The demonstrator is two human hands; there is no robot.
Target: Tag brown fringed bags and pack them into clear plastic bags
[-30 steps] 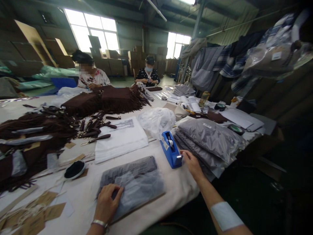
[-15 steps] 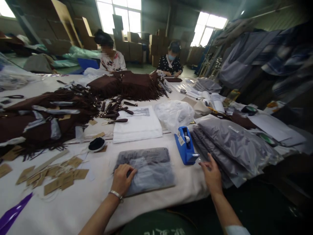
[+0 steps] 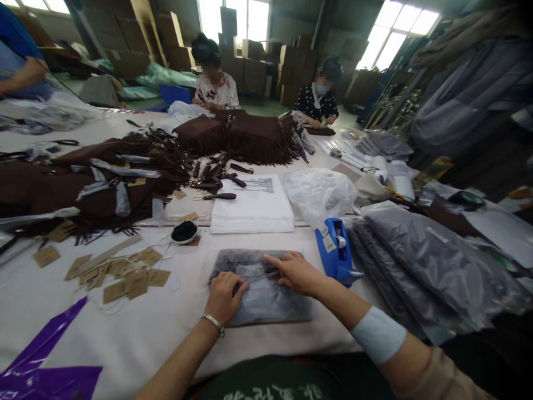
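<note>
A flat, dark grey folded item in a clear plastic bag [image 3: 266, 308] lies on the white-covered table in front of me. My left hand [image 3: 225, 297] rests on its left part, fingers bent down onto the plastic and thumb apart. My right hand [image 3: 297, 272] is over the upper right part of the bag. Its index finger is stretched out and touches near the bag's top edge, while the other fingers are bent. Whether tape lies under that fingertip I cannot make out. A blue tape dispenser [image 3: 333, 253] stands just right of the bag, behind my right forearm.
Brown paper tags [image 3: 137, 283] and a small white dish of black material [image 3: 184, 232] are at left. White sheets [image 3: 254, 211] lie beyond the bag. Bagged grey goods [image 3: 433, 255] are stacked at right. Brown fringed bags [image 3: 262, 136] cover the far side, where co-workers sit.
My right hand has moved left from the tape dispenser's front onto the bagged item. My left hand stays on the bag. The view has swung a little left.
</note>
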